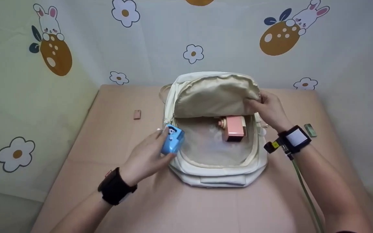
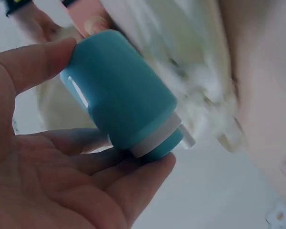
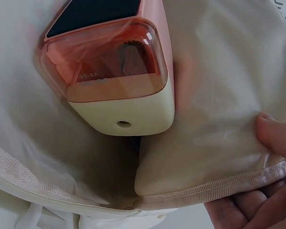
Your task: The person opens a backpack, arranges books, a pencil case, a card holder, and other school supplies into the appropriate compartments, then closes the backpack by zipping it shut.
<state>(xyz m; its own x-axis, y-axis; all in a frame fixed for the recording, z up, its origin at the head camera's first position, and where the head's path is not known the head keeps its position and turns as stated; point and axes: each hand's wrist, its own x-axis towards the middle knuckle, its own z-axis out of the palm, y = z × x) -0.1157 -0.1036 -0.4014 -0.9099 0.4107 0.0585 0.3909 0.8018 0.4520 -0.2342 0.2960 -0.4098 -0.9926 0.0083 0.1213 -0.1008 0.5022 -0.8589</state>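
Observation:
A cream backpack (image 1: 219,171) lies with its front compartment unzipped. My right hand (image 1: 270,108) grips the edge of its raised flap (image 1: 215,97), thumb on the lining in the right wrist view. Inside the compartment sits a pink and cream pencil sharpener (image 1: 235,127), with a see-through shavings drawer (image 3: 109,62) and a round hole in its cream end. My left hand (image 1: 147,155) holds a small blue bottle-shaped thing (image 1: 173,139) by the bag's left rim. A cartoon figure marks its side. The left wrist view shows its white collar and small white nub, between thumb and fingers.
A small pink block (image 1: 137,114) lies on the table (image 1: 115,145) left of the backpack. A green block (image 1: 310,130) lies at the right, near my right wrist. A cable (image 1: 304,187) runs down along my right forearm. Printed curtains (image 1: 160,38) stand around the table.

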